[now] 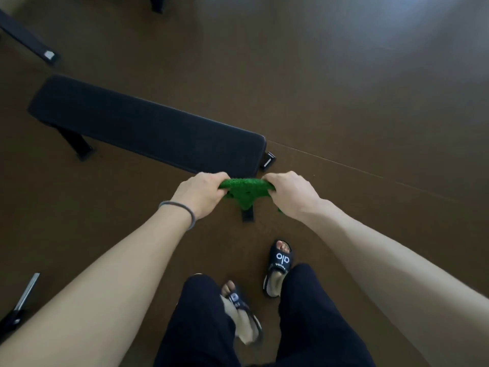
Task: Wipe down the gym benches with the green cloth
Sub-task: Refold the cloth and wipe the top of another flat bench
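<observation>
A green cloth [244,191] is stretched between both hands in front of me, above the floor. My left hand [201,193] grips its left end with curled fingers. My right hand [288,193] grips its right end the same way. A flat black gym bench [143,125] lies just beyond the hands, running from upper left to its near end at centre. The cloth hangs just short of that near end and does not touch the pad. Part of the cloth droops between the hands.
A second dark bench [25,35] shows at the far left top. Brown floor [344,115] spreads to the right. A metal bar [26,292] lies at the lower left. My legs and black slides [280,263] stand below the hands.
</observation>
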`<state>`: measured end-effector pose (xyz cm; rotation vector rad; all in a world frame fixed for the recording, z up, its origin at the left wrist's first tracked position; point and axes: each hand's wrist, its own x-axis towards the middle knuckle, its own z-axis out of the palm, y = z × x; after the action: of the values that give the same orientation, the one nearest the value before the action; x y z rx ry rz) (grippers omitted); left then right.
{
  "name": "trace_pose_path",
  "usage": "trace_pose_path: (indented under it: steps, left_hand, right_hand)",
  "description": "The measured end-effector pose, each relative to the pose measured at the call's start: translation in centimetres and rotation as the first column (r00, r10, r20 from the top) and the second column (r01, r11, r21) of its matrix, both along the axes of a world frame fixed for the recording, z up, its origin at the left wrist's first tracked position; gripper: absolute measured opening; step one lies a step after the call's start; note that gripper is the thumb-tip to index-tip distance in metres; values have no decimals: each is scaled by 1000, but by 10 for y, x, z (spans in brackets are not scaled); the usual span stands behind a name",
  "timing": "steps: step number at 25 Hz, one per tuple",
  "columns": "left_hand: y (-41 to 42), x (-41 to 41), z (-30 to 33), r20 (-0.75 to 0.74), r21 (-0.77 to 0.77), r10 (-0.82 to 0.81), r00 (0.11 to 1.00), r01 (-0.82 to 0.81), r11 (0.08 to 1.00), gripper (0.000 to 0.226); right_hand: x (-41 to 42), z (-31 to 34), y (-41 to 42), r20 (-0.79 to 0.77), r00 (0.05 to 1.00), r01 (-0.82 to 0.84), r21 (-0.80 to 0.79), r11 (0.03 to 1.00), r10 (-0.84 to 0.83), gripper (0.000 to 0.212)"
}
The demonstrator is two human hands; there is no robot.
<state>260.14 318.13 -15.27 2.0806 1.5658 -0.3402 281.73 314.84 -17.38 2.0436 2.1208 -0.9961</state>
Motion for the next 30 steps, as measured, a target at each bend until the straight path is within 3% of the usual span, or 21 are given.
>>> trace_pose_path:
  steps: [4,8,10,12,14,17,19,21,25,30]
  left_hand:
    - [86,2,-70,101,228,45,994,-67,971,21]
    - [139,-12,-165,345,454,6,939,-172,874,36]
    - [147,-27,-229,315,436,-78,946,-71,897,47]
    - [147,-47,-292,94,317,-180,979,142,938,59]
    - [153,-70,-348,-39,243,-234,972,236,941,64]
    - [187,-84,-398,136,404,-93,986,30,914,59]
    - [214,-80,-423,183,505,-31,983,-67,861,55]
    - [230,-75,-443,184,559,-35,982,-75,825,52]
    - [229,-76,-455,244,621,-65,968,-104,777,52]
    - [228,-77,-459,245,615,-50,968,-115,780,53]
  right_hand:
    - [-10,-62,84,14,995,94,227,969,-100,46]
    - [-30,-149,130,-8,988,137,509,850,-154,71]
    - [-42,-214,134,58,995,43,479,877,-80,78]
    - [-51,-279,128,150,986,-116,313,943,72,70]
    - [-61,-330,128,138,983,-161,299,941,124,57]
    - [-83,-376,158,51,999,-40,496,867,17,52]
    - [-101,-398,178,146,989,-102,460,882,38,58]
    - [-111,-414,187,216,976,-109,416,903,19,60]
    - [-111,-416,190,212,976,-44,428,903,-54,61]
    - [-112,-419,233,225,951,101,421,901,-212,61]
